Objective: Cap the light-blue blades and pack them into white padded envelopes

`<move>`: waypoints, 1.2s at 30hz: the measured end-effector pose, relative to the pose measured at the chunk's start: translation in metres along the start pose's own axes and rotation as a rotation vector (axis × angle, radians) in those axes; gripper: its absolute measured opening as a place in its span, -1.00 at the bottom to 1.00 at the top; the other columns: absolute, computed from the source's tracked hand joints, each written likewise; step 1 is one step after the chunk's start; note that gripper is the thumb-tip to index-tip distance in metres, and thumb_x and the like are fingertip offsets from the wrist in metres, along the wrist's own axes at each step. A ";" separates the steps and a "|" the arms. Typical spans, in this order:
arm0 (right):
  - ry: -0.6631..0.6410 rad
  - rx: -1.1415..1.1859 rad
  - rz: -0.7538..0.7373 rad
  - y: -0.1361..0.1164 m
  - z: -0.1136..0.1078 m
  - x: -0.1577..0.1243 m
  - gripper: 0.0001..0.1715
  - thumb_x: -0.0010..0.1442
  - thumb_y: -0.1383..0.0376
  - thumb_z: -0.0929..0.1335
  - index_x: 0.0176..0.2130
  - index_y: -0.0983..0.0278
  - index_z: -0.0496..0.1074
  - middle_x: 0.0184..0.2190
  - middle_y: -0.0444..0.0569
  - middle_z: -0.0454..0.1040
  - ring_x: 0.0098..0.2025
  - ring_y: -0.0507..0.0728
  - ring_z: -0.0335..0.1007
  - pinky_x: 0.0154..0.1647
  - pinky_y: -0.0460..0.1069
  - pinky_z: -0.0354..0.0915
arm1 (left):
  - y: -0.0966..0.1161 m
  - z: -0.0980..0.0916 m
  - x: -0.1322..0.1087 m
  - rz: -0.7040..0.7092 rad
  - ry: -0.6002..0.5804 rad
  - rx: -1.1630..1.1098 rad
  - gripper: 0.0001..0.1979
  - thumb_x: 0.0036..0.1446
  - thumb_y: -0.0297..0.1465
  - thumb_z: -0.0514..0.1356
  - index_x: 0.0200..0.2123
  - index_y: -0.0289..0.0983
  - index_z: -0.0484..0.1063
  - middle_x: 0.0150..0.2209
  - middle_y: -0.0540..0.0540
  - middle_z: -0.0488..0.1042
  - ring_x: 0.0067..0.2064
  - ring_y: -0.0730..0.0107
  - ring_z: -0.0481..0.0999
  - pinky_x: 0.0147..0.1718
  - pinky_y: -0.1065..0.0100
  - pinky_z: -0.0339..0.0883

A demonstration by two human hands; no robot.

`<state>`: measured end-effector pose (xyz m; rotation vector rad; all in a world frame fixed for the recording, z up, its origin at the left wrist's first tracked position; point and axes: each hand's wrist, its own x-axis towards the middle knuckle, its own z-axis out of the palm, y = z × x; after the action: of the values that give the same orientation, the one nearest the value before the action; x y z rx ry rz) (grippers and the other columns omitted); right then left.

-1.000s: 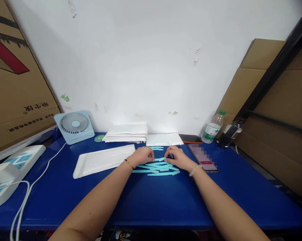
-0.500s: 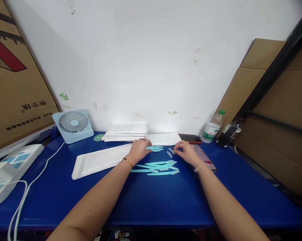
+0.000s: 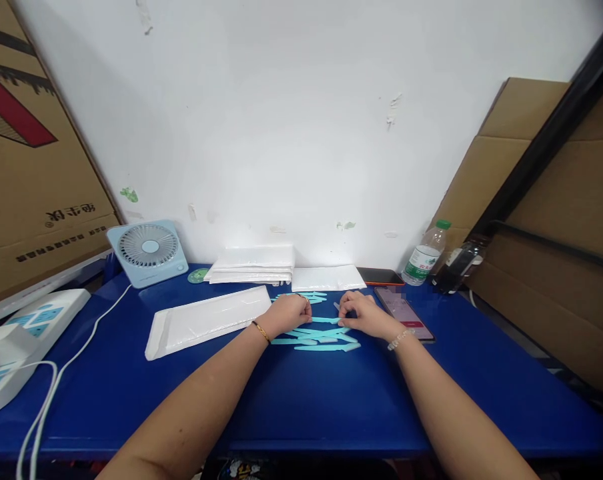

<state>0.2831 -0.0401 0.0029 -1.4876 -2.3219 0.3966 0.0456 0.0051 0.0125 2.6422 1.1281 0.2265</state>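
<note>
Several light blue plastic strips (image 3: 326, 338) lie in a loose pile on the blue table (image 3: 301, 400). More blue strips (image 3: 306, 295) lie a little farther back. My left hand (image 3: 289, 312) rests at the left end of the pile, fingers curled on one strip. My right hand (image 3: 362, 313) is at the right end, fingers pinched on a small pale piece (image 3: 337, 307). A white padded envelope (image 3: 206, 320) lies flat just left of my left hand.
A stack of white envelopes (image 3: 254, 265) and another white envelope (image 3: 328, 277) sit by the wall. A phone (image 3: 404, 312) lies right of my right hand, a bottle (image 3: 424, 253) behind it. A small fan (image 3: 148, 252) and a white device (image 3: 16, 340) stand left. Cardboard leans on both sides.
Both hands came back toward me from the far strips to the near pile. My left hand left the back strips, and my right hand now pinches a small pale piece.
</note>
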 end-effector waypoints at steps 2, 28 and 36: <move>0.054 -0.008 -0.003 0.003 -0.001 0.001 -0.87 0.06 0.22 0.42 -0.46 0.22 0.47 -0.27 -0.08 0.43 -0.13 0.16 0.30 -0.08 0.07 0.05 | -0.005 -0.002 0.001 -0.002 0.029 0.037 -0.89 0.06 -0.34 0.18 -0.41 -0.23 0.49 -0.37 -0.02 0.55 -0.34 0.37 0.48 -0.36 0.42 0.19; 0.011 -0.002 -0.047 0.006 -0.006 -0.002 -0.87 0.12 0.23 0.37 -0.41 0.24 0.40 -0.28 -0.09 0.39 -0.15 0.12 0.30 -0.08 0.04 0.08 | -0.010 -0.002 0.001 0.107 0.103 0.096 -0.73 0.20 -0.29 0.05 -0.34 -0.21 0.54 -0.31 -0.06 0.57 -0.27 0.34 0.50 -0.24 0.38 0.18; 0.089 0.136 0.057 0.008 -0.017 -0.006 -0.81 0.09 0.16 0.36 -0.37 0.24 0.44 -0.26 -0.05 0.40 -0.28 0.10 0.33 -0.24 -0.01 0.22 | -0.025 -0.015 -0.005 -0.020 0.185 0.039 -0.75 0.10 -0.20 0.15 -0.25 -0.19 0.52 -0.22 -0.07 0.53 -0.16 0.28 0.46 -0.17 0.36 0.21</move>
<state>0.2994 -0.0419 0.0137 -1.4773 -2.1435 0.4827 0.0214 0.0213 0.0194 2.6881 1.2257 0.4583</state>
